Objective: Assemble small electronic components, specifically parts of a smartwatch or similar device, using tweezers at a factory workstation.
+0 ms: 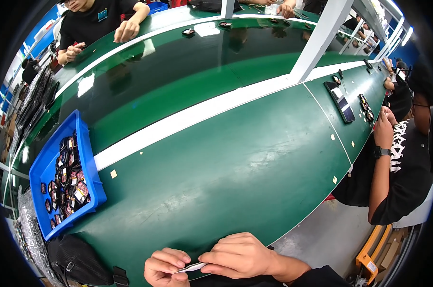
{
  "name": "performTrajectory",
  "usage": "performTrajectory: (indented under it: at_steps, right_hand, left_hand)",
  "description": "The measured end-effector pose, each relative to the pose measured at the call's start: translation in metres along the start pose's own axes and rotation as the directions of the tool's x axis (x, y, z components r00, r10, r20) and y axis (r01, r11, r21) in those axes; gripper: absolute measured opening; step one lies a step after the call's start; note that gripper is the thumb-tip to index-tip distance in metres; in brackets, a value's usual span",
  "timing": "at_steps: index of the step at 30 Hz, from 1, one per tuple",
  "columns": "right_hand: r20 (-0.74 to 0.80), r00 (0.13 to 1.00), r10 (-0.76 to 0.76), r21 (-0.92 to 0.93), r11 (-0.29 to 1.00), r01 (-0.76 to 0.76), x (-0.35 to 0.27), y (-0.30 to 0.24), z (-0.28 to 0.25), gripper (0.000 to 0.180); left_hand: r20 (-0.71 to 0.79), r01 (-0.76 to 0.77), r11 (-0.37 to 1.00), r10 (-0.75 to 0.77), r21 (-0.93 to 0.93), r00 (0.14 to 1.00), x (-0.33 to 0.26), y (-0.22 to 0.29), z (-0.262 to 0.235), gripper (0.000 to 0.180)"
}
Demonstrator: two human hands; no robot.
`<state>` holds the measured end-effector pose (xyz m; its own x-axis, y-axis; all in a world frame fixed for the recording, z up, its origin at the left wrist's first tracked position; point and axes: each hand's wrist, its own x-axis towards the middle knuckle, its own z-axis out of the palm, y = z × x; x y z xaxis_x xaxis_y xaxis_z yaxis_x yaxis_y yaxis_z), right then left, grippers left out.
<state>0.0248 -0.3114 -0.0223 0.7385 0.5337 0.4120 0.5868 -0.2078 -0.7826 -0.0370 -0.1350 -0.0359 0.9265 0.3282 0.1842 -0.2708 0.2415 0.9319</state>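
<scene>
Near the front edge of the green workbench (216, 186), both my hands are closed on one thin, flat white piece (191, 268), possibly folded paper or a label strip. My left hand (166, 268) pinches its left end between thumb and fingers. Its other end sits in my right hand (238, 256), with the thumb below and the fingers above. What the piece is exactly I cannot make out. To the left, a blue plastic bin (96, 184) holds many small dark parts (66, 177) with printed labels, well apart from my hands.
A black bag (80, 260) lies at the lower left. Behind the bench runs a green conveyor belt (188, 100) with a few small parts on it. A metal post (317, 43) rises at its white rail. Co-workers sit across and at right, near a phone (339, 102).
</scene>
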Motion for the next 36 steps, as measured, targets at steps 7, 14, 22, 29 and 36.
performTrajectory:
  at_steps: [7,14,22,29,36]
  right_hand:
    - [-0.036,0.999,-0.005,0.019,1.0,0.005,-0.001,-0.001,-0.001,0.021]
    - [-0.077,0.997,-0.002,0.028,1.0,0.004,-0.006,0.003,0.004,0.021]
    - [-0.043,0.999,-0.013,0.014,1.0,0.013,-0.005,-0.001,0.005,0.021]
    - [-0.24,0.969,0.065,-0.186,0.976,-0.111,-0.006,-0.009,0.002,0.019]
    - [-0.793,0.558,0.244,-0.434,0.417,-0.799,-0.025,0.016,-0.081,0.039]
  left_hand:
    - [0.005,-0.001,1.0,0.001,0.014,1.0,-0.001,0.0,-0.001,0.04]
    - [0.014,0.011,1.0,-0.011,0.004,1.0,0.0,0.002,-0.001,0.04]
    - [0.252,0.02,0.99,-0.056,0.142,0.966,0.003,0.004,-0.014,0.034]
    - [0.132,0.103,0.994,-0.106,0.028,0.986,0.0,0.005,-0.003,0.034]
    - [0.233,0.007,0.984,-0.049,0.176,0.971,0.0,0.002,-0.009,0.029]
